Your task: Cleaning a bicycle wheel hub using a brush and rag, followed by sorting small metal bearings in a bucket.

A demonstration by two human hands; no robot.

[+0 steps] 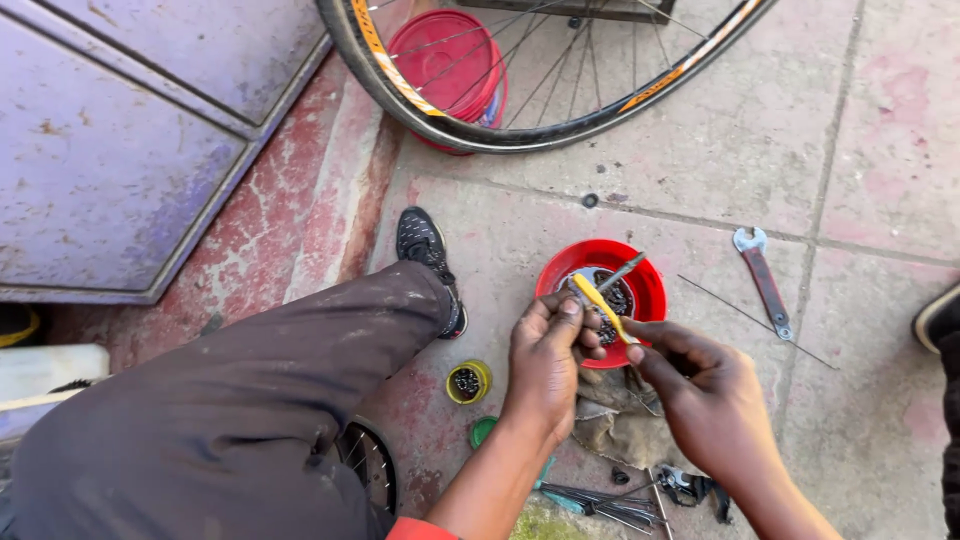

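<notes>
yellow-handled tool point(603, 308) sits between both hands over the red bowl point(648, 290), its metal tip point(622, 271) pointing up and right across the bowl's dark contents. going left to right: a purple metal door point(120, 150) fills the left side, then the person's own bent leg in dark trousers point(250, 390) ends in a black shoe point(425, 250). a small yellow cap point(468, 382) holding dark bits lies on the pavement near the knee. the left hand point(545, 365) has its fingers closed round a small part beside the tool, though what that part is cannot be made out. the right hand point(705, 395) pinches the tool's yellow handle between thumb and forefinger. a grey rag point(610, 425) lies under the hands. a red-handled spanner point(762, 280) lies further right on the paving, well apart. a bicycle wheel point(540, 130) stands at the top, with a red tub point(450, 60) behind its spokes.
</notes>
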